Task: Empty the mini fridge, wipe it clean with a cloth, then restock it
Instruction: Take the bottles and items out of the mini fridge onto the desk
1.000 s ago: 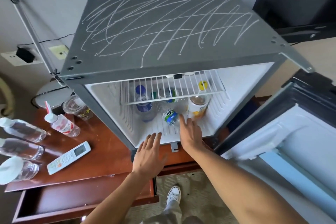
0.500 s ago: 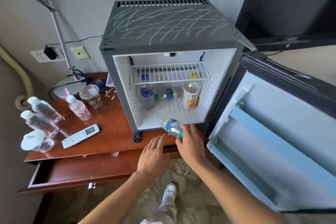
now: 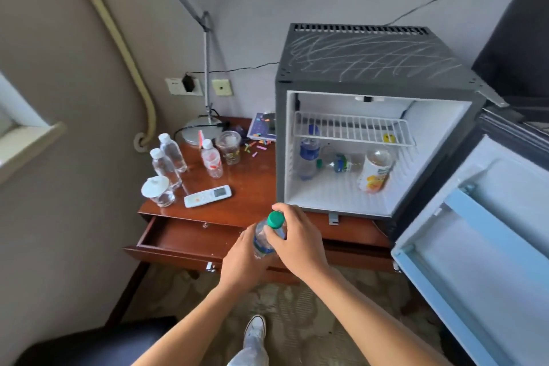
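Observation:
The grey mini fridge [image 3: 371, 59] stands on a wooden desk [image 3: 246, 196] with its door [image 3: 487, 241] swung open to the right. Inside, under a white wire shelf [image 3: 353, 128], are a blue-labelled bottle [image 3: 309, 154], a small bottle lying on its side [image 3: 338, 162] and an orange juice bottle [image 3: 375, 171]. In front of the fridge, over the desk's edge, a green-capped water bottle [image 3: 269, 233] is held by both hands. My right hand [image 3: 300, 241] grips its neck and my left hand [image 3: 242, 261] wraps its lower body.
On the desk's left part stand three clear water bottles [image 3: 169, 157], a lidded glass [image 3: 157, 190], a plastic cup [image 3: 228, 145], a white remote [image 3: 208, 195] and a lamp base [image 3: 199, 131]. A drawer [image 3: 184, 238] is pulled open below. My shoe [image 3: 255, 328] is on the carpet.
My right hand has pulled the green-capped bottle out of the fridge and back toward me. My left hand has come up and taken hold of it too. The view has pulled back and left.

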A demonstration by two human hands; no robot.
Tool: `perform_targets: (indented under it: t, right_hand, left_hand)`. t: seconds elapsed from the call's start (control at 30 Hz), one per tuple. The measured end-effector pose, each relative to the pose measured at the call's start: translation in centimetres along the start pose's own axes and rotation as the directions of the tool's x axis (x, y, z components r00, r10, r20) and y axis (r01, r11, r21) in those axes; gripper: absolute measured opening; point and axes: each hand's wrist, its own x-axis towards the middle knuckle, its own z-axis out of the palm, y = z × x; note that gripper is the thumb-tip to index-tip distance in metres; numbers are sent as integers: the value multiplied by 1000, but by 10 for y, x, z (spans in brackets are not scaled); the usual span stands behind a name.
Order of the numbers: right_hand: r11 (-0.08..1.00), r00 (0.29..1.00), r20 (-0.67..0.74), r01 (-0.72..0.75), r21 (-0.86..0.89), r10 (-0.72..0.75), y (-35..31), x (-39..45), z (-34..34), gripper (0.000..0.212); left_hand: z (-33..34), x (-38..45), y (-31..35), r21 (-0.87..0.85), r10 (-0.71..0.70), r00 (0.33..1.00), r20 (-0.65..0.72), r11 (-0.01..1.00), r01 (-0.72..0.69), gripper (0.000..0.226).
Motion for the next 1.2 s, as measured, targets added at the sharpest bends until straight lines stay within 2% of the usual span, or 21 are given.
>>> perform_targets:
  t: [0.1, 0.13, 0.2, 0.33, 0.43, 0.53, 0.73, 0.93, 1.07, 1.2]
  right_hand:
    - [981, 965, 223, -163, 106, 136, -16, 20, 21, 70]
    - [976, 947, 278, -194, 102, 160, -20, 30, 34, 73]
    - [972, 928, 321, -222, 73, 188, -24, 40, 49, 65]
    - [967, 936, 269, -251, 50, 229, -37, 89, 86, 51]
    - [945, 926, 218, -325, 40, 309, -37, 150, 119, 45]
    - [916, 906, 169, -400, 41, 388, -25, 210, 149, 46]
    - [890, 876, 168, -455, -19, 451, -10, 306, 195, 46]
    - [861, 845, 185, -507, -25, 503, -2, 333, 225, 55]
    - [850, 832, 192, -526, -24, 520, 0, 334, 231, 56]
    - [849, 830, 195, -527, -34, 523, 0, 332, 232, 67]
  left_hand:
    - [-24, 5, -11, -2, -22, 996, -83, 1000, 22, 63]
    - [-32, 12, -19, -2, -43, 993, -105, 999, 43, 61]
    - [-43, 23, -24, -2, -56, 991, -120, 998, 56, 61]
    - [-70, 68, -49, 44, -45, 995, -85, 998, 49, 75]
    - [-87, 103, -76, 190, -1, 996, -85, 982, 17, 92]
    - [-96, 129, -98, 302, 3, 997, -75, 953, 20, 93]
    - [-109, 177, -132, 381, 50, 998, -47, 924, -29, 89]
    - [-120, 207, -147, 396, 67, 997, -26, 917, -52, 84]
    - [-123, 215, -156, 395, 60, 998, -5, 917, -53, 83]
    - [-120, 215, -161, 375, 37, 999, -8, 927, -31, 81]
